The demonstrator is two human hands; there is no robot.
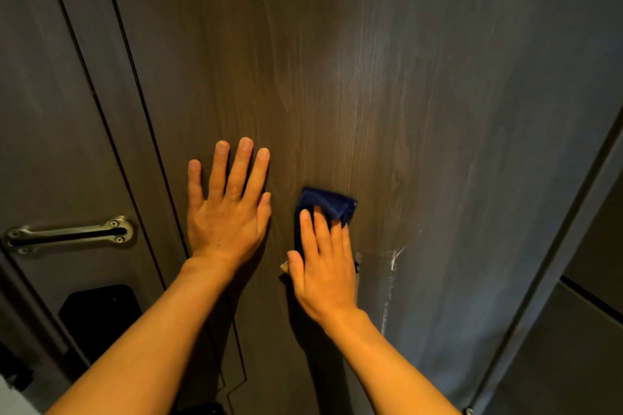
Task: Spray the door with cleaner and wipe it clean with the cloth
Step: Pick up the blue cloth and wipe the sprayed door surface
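Observation:
The dark wood-grain door (337, 77) fills most of the head view. Pale streaks and a white drip mark (392, 259) run down its right half. My left hand (226, 212) lies flat on the door with fingers spread, holding nothing. Just to its right, my right hand (325, 266) presses a folded dark blue cloth (328, 204) against the door; the cloth's top sticks out above my fingers. No spray bottle is in view.
A metal latch bar (69, 234) is screwed to the frame panel at the left, with a black lock unit (101, 317) below it. The door's right edge (553, 246) runs diagonally, with a dark wall panel beyond it.

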